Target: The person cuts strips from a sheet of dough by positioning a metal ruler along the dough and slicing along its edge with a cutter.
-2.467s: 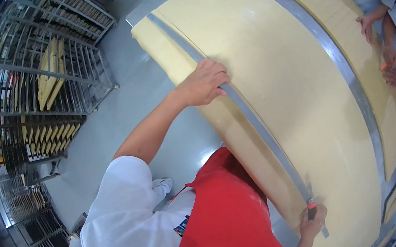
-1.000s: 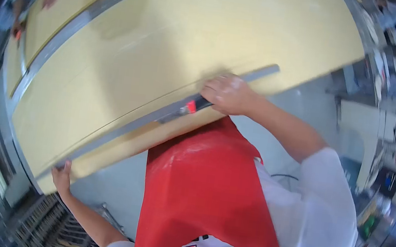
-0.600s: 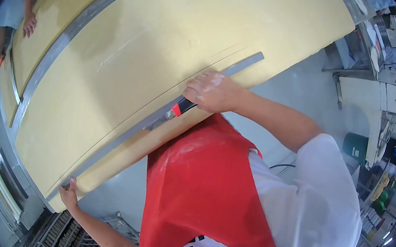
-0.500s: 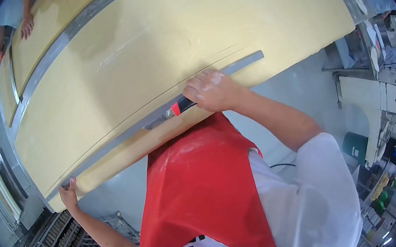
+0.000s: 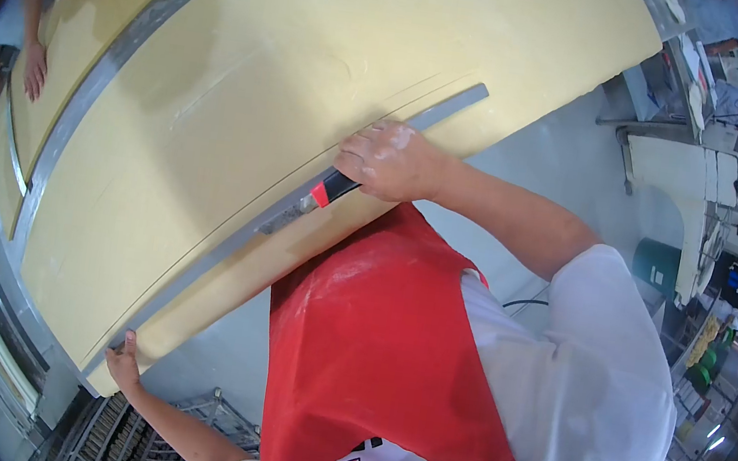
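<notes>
Gripping a black-handled knife with a red collar (image 5: 321, 194), the right hand (image 5: 392, 161) is, in the head view, closed over a long flat grey metal strip (image 5: 222, 250), which lies along the near side of a smooth pale yellow sheet (image 5: 264, 105). The left hand (image 5: 124, 364) has its thumb on the strip's other end; whether its fingers clamp it, I cannot tell. Uneven pressure could let the strip slip, and then the blade might wander. The right palm hides most of the handle, and the blade's contact is hard to make out.
</notes>
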`<state>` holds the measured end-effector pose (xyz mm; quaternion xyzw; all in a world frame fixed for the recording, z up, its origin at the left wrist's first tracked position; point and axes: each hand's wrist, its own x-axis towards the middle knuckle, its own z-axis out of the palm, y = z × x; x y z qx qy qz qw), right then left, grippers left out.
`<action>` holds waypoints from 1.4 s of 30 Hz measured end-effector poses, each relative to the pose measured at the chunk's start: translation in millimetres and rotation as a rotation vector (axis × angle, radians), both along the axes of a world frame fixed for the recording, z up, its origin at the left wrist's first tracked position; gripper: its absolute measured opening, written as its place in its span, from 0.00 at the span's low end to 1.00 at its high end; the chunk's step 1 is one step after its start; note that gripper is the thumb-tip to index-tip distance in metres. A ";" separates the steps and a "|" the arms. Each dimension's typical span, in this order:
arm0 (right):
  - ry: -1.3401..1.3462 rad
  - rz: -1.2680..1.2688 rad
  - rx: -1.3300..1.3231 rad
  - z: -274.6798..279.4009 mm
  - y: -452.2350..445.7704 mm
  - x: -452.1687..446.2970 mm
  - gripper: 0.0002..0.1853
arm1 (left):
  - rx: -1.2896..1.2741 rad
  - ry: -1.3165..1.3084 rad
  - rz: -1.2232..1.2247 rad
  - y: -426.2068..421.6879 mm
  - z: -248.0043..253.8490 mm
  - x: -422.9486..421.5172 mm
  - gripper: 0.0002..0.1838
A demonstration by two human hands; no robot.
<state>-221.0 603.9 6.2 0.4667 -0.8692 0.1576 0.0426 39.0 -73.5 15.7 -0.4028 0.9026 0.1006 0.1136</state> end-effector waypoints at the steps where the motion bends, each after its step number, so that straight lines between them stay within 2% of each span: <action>1: 0.024 -0.003 -0.059 0.4 -0.4 0.1 0.06 | 0.019 -0.003 0.020 1.5 1.3 -0.5 0.60; 8: 0.015 -0.020 -0.098 0.4 1.5 3.1 0.05 | 0.075 0.034 0.008 -5.2 -0.7 1.3 0.58; 10: -0.033 -0.026 -0.046 -1.5 3.1 5.1 0.12 | 0.147 0.051 0.007 -1.2 2.9 -1.5 0.55; 11: -0.036 -0.025 -0.048 -2.5 2.4 5.2 0.12 | 0.145 0.049 0.008 0.1 4.6 -3.4 0.55; 13: -0.147 -0.038 -0.063 -1.0 0.5 4.7 0.12 | 0.085 0.026 0.014 9.9 9.9 -7.9 0.48; 14: -0.149 -0.024 -0.066 1.8 0.0 4.1 0.12 | 0.081 0.025 0.029 12.9 13.1 -10.6 0.48; 17: -0.223 -0.072 0.044 3.8 3.4 4.0 0.15 | 0.198 0.028 -0.113 21.1 16.9 -23.5 0.39; 19: -0.241 -0.119 0.102 2.0 3.9 7.2 0.20 | 0.237 -0.054 -0.111 31.6 23.6 -35.9 0.35; 20: -0.268 -0.146 0.134 7.5 2.9 11.2 0.22 | 0.294 -0.102 -0.028 39.9 28.4 -41.9 0.36; 21: -0.283 -0.161 0.132 3.0 2.5 10.9 0.24 | 0.273 -0.072 -0.039 5.0 -2.7 -22.2 0.41; 22: -0.302 -0.180 0.135 -2.5 2.3 10.5 0.25 | 0.223 -0.175 0.127 27.8 15.4 -39.4 0.46; 23: -0.306 -0.147 0.072 -3.8 4.9 7.8 0.26 | 0.171 -0.258 0.045 26.4 10.8 -40.8 0.51; 24: -0.309 -0.122 0.013 -4.7 6.7 5.2 0.26 | 0.228 -0.204 0.033 27.9 9.5 -37.4 0.56; 25: -0.325 -0.111 0.061 -6.2 6.4 4.1 0.28 | 0.052 -0.514 -0.044 45.3 20.9 -52.5 0.61; 26: -0.328 -0.107 0.116 -5.4 8.4 1.7 0.29 | -0.046 -0.554 -0.099 44.1 14.1 -49.5 0.68; 27: -0.288 -0.075 0.090 -12.4 14.2 1.1 0.30 | -0.040 -0.555 -0.059 35.1 5.3 -43.5 0.73; 28: -0.246 -0.048 0.065 -20.8 17.6 1.6 0.31 | -0.068 -0.531 -0.038 40.8 4.4 -42.5 0.75; 31: -0.220 0.011 0.030 -13.2 18.7 -8.3 0.30 | -0.010 -0.433 0.074 51.2 8.8 -49.0 0.76; 34: -0.288 0.039 0.006 2.2 9.0 -12.5 0.26 | -0.120 -0.338 0.159 56.9 0.5 -46.7 0.77; 37: -0.365 0.105 0.035 23.7 1.0 -24.4 0.23 | -0.018 -0.359 0.199 67.2 20.3 -52.2 0.78; 39: -0.552 0.081 0.173 43.8 -9.4 -35.5 0.20 | -0.017 -0.370 0.222 71.6 25.9 -56.1 0.78; 40: -0.550 0.096 0.115 53.5 -18.6 -39.8 0.17 | -0.002 -0.353 0.230 74.1 30.2 -57.7 0.76; 42: -0.549 0.086 0.029 42.9 -23.2 -56.1 0.20 | 0.004 -0.333 0.227 76.6 31.5 -59.7 0.75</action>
